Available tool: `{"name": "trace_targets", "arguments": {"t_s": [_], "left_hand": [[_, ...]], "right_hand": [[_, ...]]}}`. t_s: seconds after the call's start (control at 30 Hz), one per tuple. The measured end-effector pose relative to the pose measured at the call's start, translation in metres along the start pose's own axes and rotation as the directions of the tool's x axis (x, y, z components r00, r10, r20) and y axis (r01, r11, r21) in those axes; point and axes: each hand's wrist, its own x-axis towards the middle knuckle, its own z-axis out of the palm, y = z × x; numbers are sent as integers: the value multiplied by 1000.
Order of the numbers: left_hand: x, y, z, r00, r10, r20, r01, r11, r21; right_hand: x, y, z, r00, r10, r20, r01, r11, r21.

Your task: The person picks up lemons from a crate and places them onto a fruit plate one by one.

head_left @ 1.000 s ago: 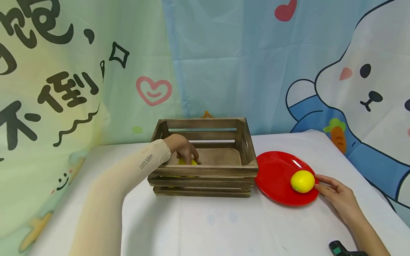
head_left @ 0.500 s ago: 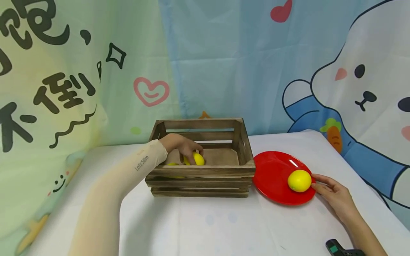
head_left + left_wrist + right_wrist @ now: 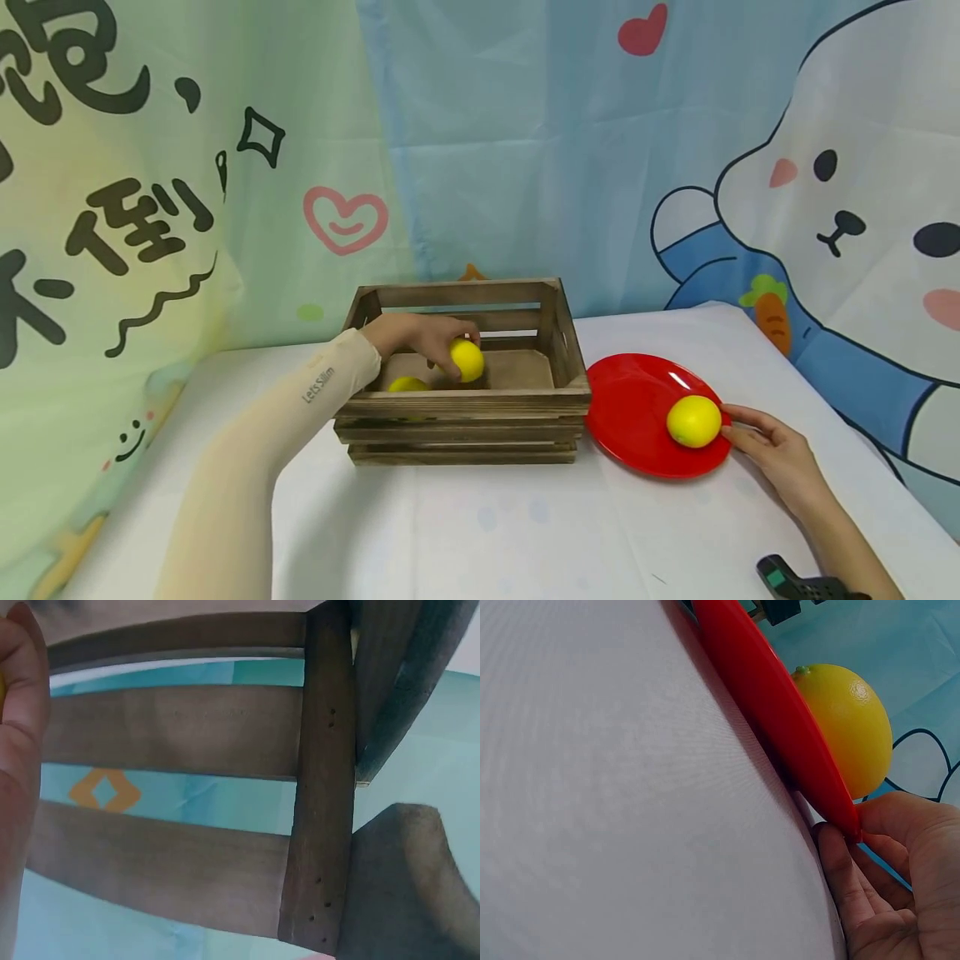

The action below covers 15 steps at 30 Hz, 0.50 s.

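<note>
In the head view my left hand (image 3: 429, 340) reaches into the wooden crate (image 3: 465, 407) and grips a yellow lemon-like fruit (image 3: 468, 360), raised off the crate floor. A second yellow fruit (image 3: 408, 384) lies in the crate below that hand, partly hidden by the front slat. My right hand (image 3: 776, 450) pinches the right rim of a red plate (image 3: 637, 417) between thumb and fingers, plain in the right wrist view, where the rim (image 3: 832, 791) is between them. On the plate near that hand rests another yellow fruit (image 3: 693, 421), with a small green stem end (image 3: 802, 670).
A white cloth (image 3: 510, 525) covers the table. The plate stands right beside the crate's right side. Behind hangs a printed curtain (image 3: 480, 150) with a cartoon bear. A dark device (image 3: 802, 583) is at the right wrist.
My left hand has lifted a yellow fruit up from the crate floor and moved slightly right within the crate. The second fruit there has come into view. My right hand stays on the plate.
</note>
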Motion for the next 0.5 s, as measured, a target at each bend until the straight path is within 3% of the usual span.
{"name": "trace_targets", "arguments": {"t_s": [0.2, 0.5], "left_hand": [[-1, 0, -2, 993, 71, -96, -71, 997, 5], [-3, 5, -3, 956, 235, -177, -208, 965, 157]], "right_hand": [[2, -3, 1, 999, 40, 8, -40, 999, -30], [1, -1, 2, 997, 78, 4, -77, 995, -63]]}}
